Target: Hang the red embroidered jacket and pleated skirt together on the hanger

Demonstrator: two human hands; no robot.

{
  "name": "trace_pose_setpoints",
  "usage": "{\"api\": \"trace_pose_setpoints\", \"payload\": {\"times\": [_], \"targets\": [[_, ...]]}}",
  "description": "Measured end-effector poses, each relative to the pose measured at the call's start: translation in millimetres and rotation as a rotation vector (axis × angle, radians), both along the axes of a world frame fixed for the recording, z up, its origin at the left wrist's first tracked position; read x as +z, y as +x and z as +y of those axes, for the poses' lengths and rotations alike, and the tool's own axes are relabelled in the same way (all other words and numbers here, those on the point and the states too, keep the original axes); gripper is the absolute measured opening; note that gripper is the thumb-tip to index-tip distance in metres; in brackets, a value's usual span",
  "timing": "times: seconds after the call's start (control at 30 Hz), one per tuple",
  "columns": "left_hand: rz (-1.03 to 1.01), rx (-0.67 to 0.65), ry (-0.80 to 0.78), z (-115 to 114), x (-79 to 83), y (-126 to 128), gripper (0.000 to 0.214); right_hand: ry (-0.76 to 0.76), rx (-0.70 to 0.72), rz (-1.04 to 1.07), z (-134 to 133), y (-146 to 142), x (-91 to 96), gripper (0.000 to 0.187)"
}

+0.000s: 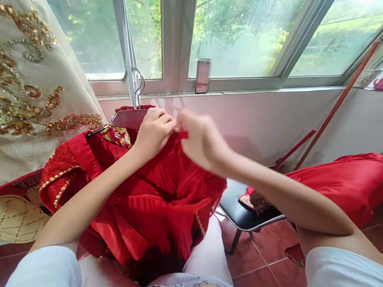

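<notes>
Head view: at its hanger (pixel 99 130) before the window (pixel 237 34), the red garment (pixel 147 207) is pinched by the left hand (pixel 155 128), the right hand (pixel 199 137) curls alongside, blurred, its grip unclear to me, and a patterned object (pixel 367 78) bears unreadable marks.

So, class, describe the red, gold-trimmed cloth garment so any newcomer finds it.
Beneath the metal-framed window, find the bare left hand. It grips the garment, whose dark hanger sets it apart from the smooth red cloth at right.
</notes>
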State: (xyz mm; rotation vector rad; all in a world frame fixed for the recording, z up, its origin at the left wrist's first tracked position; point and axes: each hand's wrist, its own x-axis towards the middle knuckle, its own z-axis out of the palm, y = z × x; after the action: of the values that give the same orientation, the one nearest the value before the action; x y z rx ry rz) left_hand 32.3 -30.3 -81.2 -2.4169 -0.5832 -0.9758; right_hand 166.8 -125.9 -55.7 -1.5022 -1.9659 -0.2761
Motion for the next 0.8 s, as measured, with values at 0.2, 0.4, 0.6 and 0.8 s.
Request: {"api": "trace_pose_setpoints", "payload": {"times": [0.2, 0.4, 0.6, 0.8], "targets": [[-0.059, 0.006, -0.043, -14, 8.7, -39, 0.027, -0.183, -0.074, -0.369, 3, -20, -68.5, 0.028], [-0.419, 0.848, -0.034, -73, -12.3, -125, 0.037, 0.207, -0.024, -0.045, 26, 19, -43.3, 0.021], [-0.223, 1.175, -0.333, -90, -28.2, -135, 0.033, 0.108, 0.227, 0.041, 83, 10, -14.9, 0.025], [-0.676, 0.592, -0.809, -66, 5.4, -175, 0.020, 0.224, 0.284, -0.109, 86, -7, -17.3, 0.050]]}}
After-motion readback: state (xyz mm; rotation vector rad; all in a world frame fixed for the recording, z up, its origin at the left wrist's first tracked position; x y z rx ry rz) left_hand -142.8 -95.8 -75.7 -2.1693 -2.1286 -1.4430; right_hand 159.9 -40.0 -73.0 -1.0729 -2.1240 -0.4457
